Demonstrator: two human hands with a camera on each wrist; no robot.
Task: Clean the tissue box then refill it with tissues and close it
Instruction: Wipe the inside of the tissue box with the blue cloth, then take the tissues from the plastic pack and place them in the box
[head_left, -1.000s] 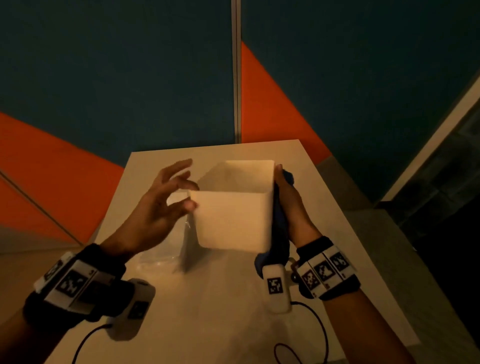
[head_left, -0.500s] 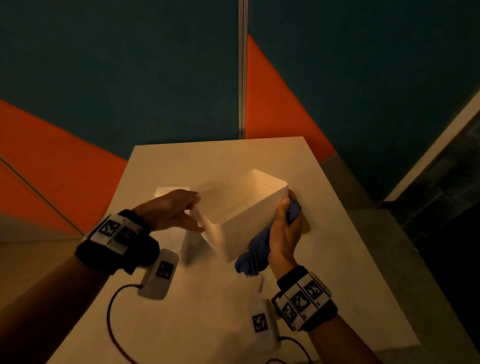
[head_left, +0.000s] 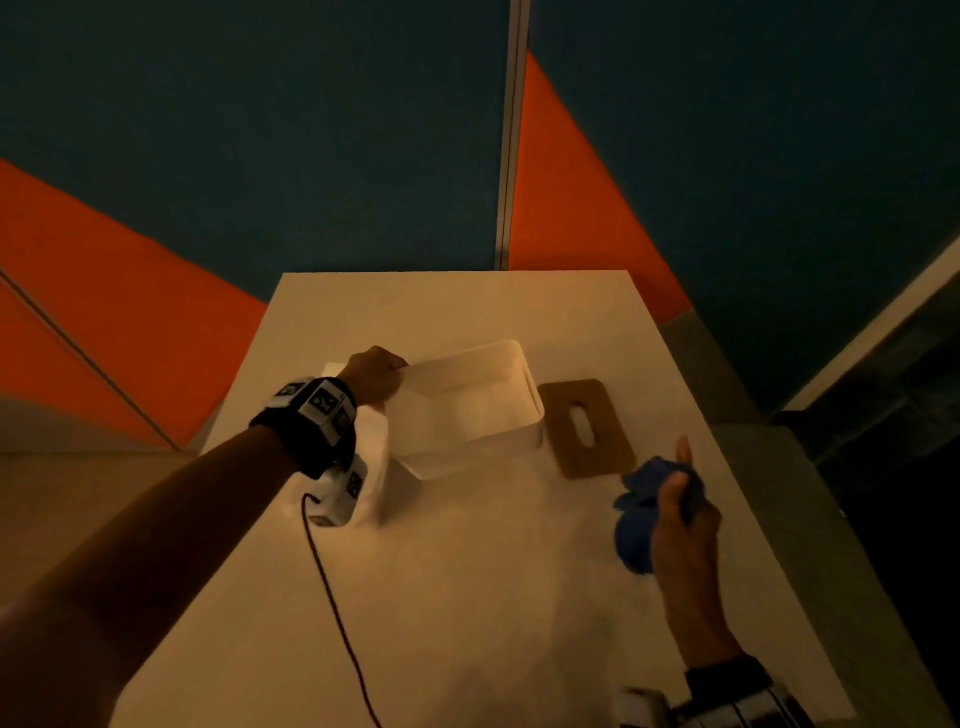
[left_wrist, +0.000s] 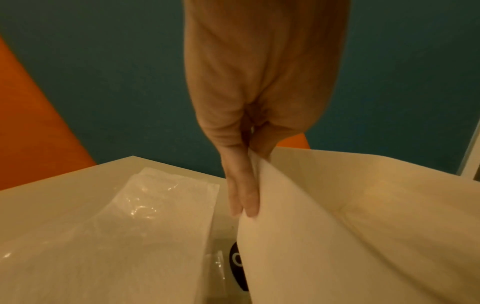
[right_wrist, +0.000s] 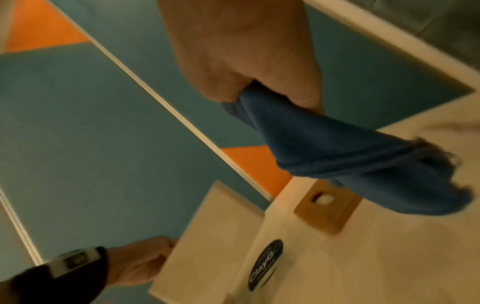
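On the table (head_left: 467, 597) our left hand (head_left: 375, 375) pinches the wiped-looking box (head_left: 467, 415), right hand (head_left: 685, 525) clutching the cloth (head_left: 636, 525); tissues (head_left: 376, 457) probably go in next.

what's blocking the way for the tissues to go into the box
Nothing visible. The box sits open on the table, its lid off to the right. The tissue pack lies just left of it, beside the left hand.

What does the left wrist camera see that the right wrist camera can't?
Only the left wrist view shows the tissue pack in clear wrap, lying left of the box.

Only the right wrist view shows the right hand gripping the blue cloth and the brown lid.

Both show the left hand pinching the box rim, and the table.
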